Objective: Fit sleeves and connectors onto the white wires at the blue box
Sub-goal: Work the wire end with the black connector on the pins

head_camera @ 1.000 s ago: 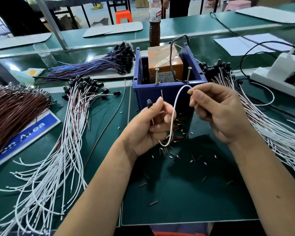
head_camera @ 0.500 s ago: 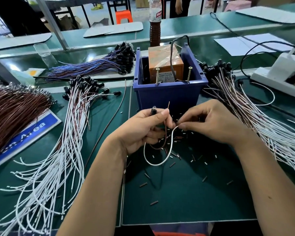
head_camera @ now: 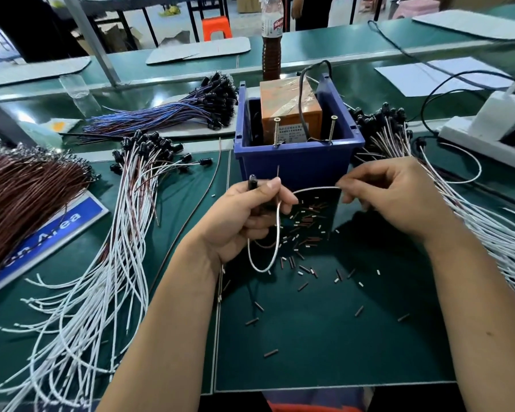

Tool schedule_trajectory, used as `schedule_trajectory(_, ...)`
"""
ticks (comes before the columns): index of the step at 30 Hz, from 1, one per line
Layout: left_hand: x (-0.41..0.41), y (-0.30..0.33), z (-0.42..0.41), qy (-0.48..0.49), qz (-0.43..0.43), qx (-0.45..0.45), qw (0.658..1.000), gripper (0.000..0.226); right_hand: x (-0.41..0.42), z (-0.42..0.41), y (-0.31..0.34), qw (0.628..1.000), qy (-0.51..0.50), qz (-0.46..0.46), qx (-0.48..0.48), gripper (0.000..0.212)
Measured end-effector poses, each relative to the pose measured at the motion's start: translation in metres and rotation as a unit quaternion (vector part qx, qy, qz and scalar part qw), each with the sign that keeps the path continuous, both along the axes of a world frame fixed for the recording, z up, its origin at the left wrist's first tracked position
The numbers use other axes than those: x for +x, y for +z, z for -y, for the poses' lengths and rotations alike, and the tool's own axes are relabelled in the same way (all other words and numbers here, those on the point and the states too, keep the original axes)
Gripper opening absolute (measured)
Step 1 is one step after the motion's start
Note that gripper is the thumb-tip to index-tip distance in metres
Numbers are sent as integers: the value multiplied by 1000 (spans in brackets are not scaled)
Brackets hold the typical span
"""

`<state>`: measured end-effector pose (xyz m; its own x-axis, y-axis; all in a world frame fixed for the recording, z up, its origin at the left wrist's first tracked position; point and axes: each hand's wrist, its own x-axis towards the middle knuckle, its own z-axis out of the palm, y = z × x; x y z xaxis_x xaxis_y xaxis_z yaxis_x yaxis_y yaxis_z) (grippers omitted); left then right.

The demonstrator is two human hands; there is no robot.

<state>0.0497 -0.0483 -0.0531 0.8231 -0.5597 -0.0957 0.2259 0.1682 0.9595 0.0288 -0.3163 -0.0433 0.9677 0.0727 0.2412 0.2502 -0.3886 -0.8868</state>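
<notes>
The left hand (head_camera: pixel 247 215) is curled round a small black connector (head_camera: pixel 252 182), whose tip pokes up above the thumb and forefinger, and the same grip pinches one run of a white wire (head_camera: pixel 277 230) against the fingers. A thin bare lead stands up just past the thumb. The right hand (head_camera: pixel 399 200) pinches the other end of that wire between thumb and forefinger, the remaining fingers tucked under. Between the two hands the wire arches over, then drops into a loop that hangs below the left palm, just above the green mat (head_camera: pixel 324 337).

I'd say the wire is held this way so the free end can be steered by the right hand while the left keeps the connector steady; the slack loop simply keeps the length out of the way. Both wrists are raised off the mat, forearms angled in from the near edge, hands meeting right in front of the blue box (head_camera: pixel 298 165).

Short sleeves (head_camera: pixel 306 221), dark and pale, lie scattered on the mat beneath the hands, within easy reach. A bundle of white wires with black ends (head_camera: pixel 101 263) fans out on the left, another bundle (head_camera: pixel 473 221) on the right, likely one waiting and one done, though I can't tell which.
</notes>
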Motion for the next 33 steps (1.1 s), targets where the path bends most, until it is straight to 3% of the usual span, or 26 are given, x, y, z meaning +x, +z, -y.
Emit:
schedule_trajectory(7, -7, 0, 7, -100, -2, 40, 994, 32, -6, -9, 5, 986, 152, -62, -2, 10)
schedule_trajectory(11, -8, -2, 14, -81, 2, 46, 996, 32, -5, -19, 1, 982, 180, -55, 2, 10)
schedule_trajectory(18, -5, -2, 12, -34, -15, 20, 999, 34, 3, -19, -7, 992, 61, -22, 110, 4)
schedule_trajectory(24, -7, -4, 19, -18, -2, 28, 999, 32, 0, -33, -8, 991, 100, -35, 82, 4)
schedule_trajectory(28, -6, -5, 22, -5, -20, 4, 1000, 31, 3, -33, -9, 987, 50, -65, 138, 19)
schedule_trajectory(33, -4, -7, 22, 11, -18, 2, 1000, 32, 5, -45, -16, 993, 26, -52, 103, 23)
